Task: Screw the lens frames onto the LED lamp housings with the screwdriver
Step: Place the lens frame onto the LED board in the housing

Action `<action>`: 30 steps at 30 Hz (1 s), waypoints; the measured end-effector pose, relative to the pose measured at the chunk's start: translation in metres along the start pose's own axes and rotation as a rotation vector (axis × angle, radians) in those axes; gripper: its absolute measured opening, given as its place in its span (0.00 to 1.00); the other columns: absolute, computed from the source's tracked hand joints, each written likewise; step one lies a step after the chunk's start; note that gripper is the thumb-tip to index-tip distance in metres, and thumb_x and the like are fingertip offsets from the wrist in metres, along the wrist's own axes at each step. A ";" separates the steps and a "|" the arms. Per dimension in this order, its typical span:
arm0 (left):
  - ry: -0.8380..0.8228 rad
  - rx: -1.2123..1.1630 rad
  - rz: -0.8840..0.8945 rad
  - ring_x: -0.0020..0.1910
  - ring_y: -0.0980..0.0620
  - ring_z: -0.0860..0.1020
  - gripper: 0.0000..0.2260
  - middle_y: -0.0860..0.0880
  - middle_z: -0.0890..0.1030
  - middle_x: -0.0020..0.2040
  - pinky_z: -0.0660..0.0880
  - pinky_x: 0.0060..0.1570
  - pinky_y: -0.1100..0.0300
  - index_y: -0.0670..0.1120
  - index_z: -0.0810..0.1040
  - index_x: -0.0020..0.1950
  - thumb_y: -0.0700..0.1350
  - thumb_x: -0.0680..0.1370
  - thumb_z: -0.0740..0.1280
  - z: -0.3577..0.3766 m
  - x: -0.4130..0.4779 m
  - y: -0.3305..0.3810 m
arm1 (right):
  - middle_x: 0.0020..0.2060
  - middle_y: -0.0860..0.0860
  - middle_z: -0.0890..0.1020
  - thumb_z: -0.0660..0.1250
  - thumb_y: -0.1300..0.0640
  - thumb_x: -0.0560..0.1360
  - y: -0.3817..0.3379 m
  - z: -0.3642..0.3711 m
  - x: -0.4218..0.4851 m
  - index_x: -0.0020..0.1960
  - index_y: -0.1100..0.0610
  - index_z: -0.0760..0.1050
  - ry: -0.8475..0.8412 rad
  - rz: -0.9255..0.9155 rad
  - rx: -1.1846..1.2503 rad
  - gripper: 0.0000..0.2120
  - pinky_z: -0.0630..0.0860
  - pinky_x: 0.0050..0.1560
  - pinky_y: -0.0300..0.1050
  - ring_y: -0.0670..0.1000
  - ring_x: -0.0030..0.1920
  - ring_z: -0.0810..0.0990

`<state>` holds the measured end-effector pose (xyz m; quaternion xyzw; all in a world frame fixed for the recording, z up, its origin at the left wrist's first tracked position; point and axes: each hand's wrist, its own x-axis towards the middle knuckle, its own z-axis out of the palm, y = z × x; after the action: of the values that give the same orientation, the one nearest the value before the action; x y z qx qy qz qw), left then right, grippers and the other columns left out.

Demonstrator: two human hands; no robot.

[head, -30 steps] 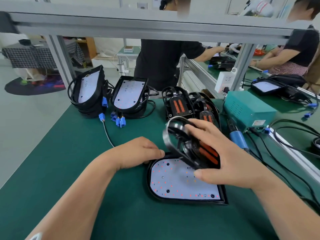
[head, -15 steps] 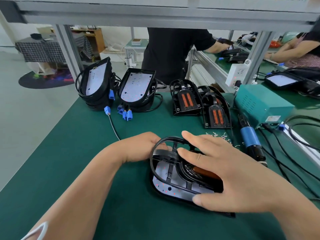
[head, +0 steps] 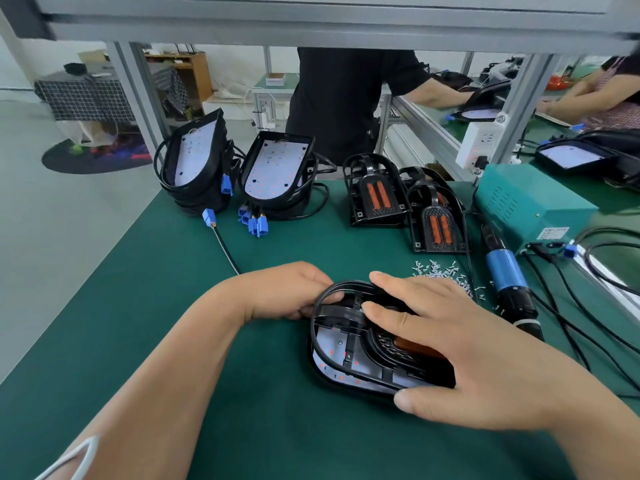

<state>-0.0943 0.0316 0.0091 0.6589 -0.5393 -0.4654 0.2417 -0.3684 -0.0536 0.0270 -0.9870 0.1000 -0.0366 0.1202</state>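
A black lens frame (head: pixel 341 308) with orange strips lies on a black LED lamp housing (head: pixel 332 367) whose white LED board shows through it, on the green mat in front of me. My right hand (head: pixel 460 351) lies flat over the frame, fingers spread, pressing it down. My left hand (head: pixel 287 292) grips the frame's rounded left end with curled fingers. The blue electric screwdriver (head: pixel 507 275) lies on the mat to the right, untouched. A heap of small silver screws (head: pixel 438 268) sits beyond my right hand.
Two stacks of lamp housings (head: pixel 277 171) with blue connectors stand at the back left. Two lens frames (head: pixel 377 192) stand behind the screws. A teal power box (head: pixel 526 206) and black cables (head: pixel 588 306) fill the right side. People work at benches beyond.
My right hand has brought the lens frame down from the air onto the housing and now presses it flat. My left hand has shifted to the frame's left end.
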 end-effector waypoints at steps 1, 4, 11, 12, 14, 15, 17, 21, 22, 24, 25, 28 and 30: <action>0.005 0.002 -0.007 0.27 0.56 0.58 0.17 0.54 0.62 0.29 0.55 0.26 0.65 0.49 0.66 0.37 0.43 0.86 0.63 0.000 0.000 0.000 | 0.84 0.34 0.45 0.65 0.28 0.74 0.001 0.000 0.000 0.84 0.35 0.57 -0.012 0.002 0.004 0.42 0.45 0.79 0.39 0.41 0.83 0.46; 0.038 -0.004 -0.036 0.27 0.55 0.58 0.16 0.54 0.63 0.28 0.56 0.26 0.64 0.49 0.67 0.36 0.41 0.84 0.60 0.002 0.001 0.002 | 0.84 0.33 0.43 0.63 0.26 0.75 0.004 -0.001 0.001 0.84 0.34 0.54 -0.045 0.007 0.003 0.41 0.47 0.79 0.41 0.40 0.83 0.44; 0.015 -0.052 -0.045 0.29 0.52 0.54 0.25 0.54 0.61 0.29 0.52 0.28 0.60 0.53 0.65 0.33 0.66 0.83 0.61 -0.001 0.000 -0.002 | 0.85 0.36 0.45 0.59 0.26 0.78 0.008 -0.001 0.004 0.85 0.36 0.55 -0.099 -0.025 -0.039 0.38 0.41 0.78 0.38 0.39 0.82 0.41; 0.013 -0.041 -0.038 0.29 0.52 0.55 0.25 0.54 0.61 0.29 0.52 0.27 0.60 0.53 0.65 0.32 0.66 0.83 0.62 -0.002 0.000 -0.004 | 0.85 0.37 0.46 0.60 0.28 0.78 0.008 0.000 0.004 0.85 0.37 0.57 -0.095 -0.029 -0.052 0.38 0.41 0.78 0.38 0.39 0.82 0.42; 0.001 -0.003 -0.012 0.29 0.52 0.55 0.24 0.54 0.61 0.30 0.53 0.27 0.60 0.53 0.64 0.33 0.63 0.83 0.65 -0.003 0.000 -0.006 | 0.85 0.37 0.48 0.62 0.32 0.77 0.006 0.001 0.004 0.84 0.37 0.59 -0.078 -0.033 -0.069 0.37 0.42 0.79 0.38 0.38 0.82 0.42; -0.008 0.011 -0.001 0.29 0.51 0.56 0.24 0.54 0.60 0.30 0.54 0.26 0.60 0.53 0.64 0.34 0.62 0.83 0.67 -0.003 0.000 -0.007 | 0.85 0.37 0.50 0.63 0.34 0.76 0.006 0.002 0.004 0.84 0.38 0.60 -0.068 -0.036 -0.079 0.37 0.42 0.79 0.38 0.38 0.83 0.43; -0.007 0.043 0.021 0.29 0.52 0.58 0.21 0.55 0.62 0.29 0.57 0.27 0.60 0.52 0.68 0.34 0.60 0.82 0.68 -0.003 0.000 -0.009 | 0.85 0.39 0.55 0.65 0.35 0.76 0.005 0.006 0.003 0.83 0.39 0.64 -0.037 -0.044 -0.106 0.36 0.44 0.81 0.44 0.41 0.84 0.47; 0.030 0.105 0.049 0.29 0.53 0.63 0.19 0.56 0.67 0.28 0.62 0.29 0.63 0.50 0.75 0.35 0.57 0.82 0.70 -0.003 0.003 -0.009 | 0.85 0.38 0.52 0.61 0.30 0.79 0.010 0.013 -0.001 0.82 0.34 0.62 -0.022 -0.007 -0.083 0.33 0.49 0.83 0.57 0.46 0.85 0.46; 0.037 0.124 0.056 0.29 0.53 0.63 0.19 0.56 0.67 0.28 0.62 0.29 0.63 0.51 0.75 0.34 0.57 0.82 0.70 -0.004 0.004 -0.009 | 0.85 0.38 0.51 0.58 0.26 0.79 0.013 0.014 -0.002 0.82 0.33 0.60 -0.029 -0.004 -0.071 0.34 0.50 0.83 0.59 0.46 0.85 0.45; 0.045 0.144 0.064 0.28 0.54 0.63 0.20 0.56 0.67 0.28 0.62 0.28 0.65 0.51 0.75 0.33 0.58 0.82 0.70 -0.004 0.005 -0.010 | 0.85 0.37 0.49 0.54 0.17 0.74 0.017 0.015 -0.001 0.83 0.32 0.57 -0.058 0.007 -0.044 0.41 0.50 0.83 0.62 0.46 0.85 0.44; 0.049 0.135 0.065 0.27 0.55 0.63 0.20 0.56 0.67 0.28 0.62 0.27 0.66 0.50 0.75 0.33 0.58 0.82 0.70 -0.004 0.006 -0.011 | 0.85 0.36 0.48 0.54 0.15 0.72 0.018 0.016 -0.001 0.83 0.31 0.57 -0.065 0.012 -0.033 0.43 0.50 0.83 0.61 0.45 0.85 0.44; 0.132 0.033 0.061 0.26 0.54 0.61 0.22 0.56 0.64 0.27 0.61 0.25 0.65 0.48 0.76 0.34 0.61 0.82 0.69 -0.003 0.007 -0.014 | 0.85 0.35 0.49 0.57 0.16 0.72 0.020 0.020 0.000 0.82 0.30 0.57 -0.035 0.010 -0.023 0.42 0.53 0.81 0.60 0.45 0.84 0.47; 0.271 -0.059 0.065 0.26 0.54 0.60 0.19 0.55 0.64 0.27 0.60 0.25 0.64 0.47 0.83 0.41 0.60 0.82 0.68 -0.007 0.008 -0.017 | 0.85 0.37 0.51 0.58 0.17 0.73 0.020 0.021 0.000 0.82 0.32 0.59 -0.012 0.002 -0.024 0.42 0.55 0.81 0.62 0.47 0.84 0.50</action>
<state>-0.0807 0.0279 -0.0044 0.6905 -0.5088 -0.3797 0.3467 -0.3703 -0.0683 0.0019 -0.9885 0.1006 -0.0296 0.1090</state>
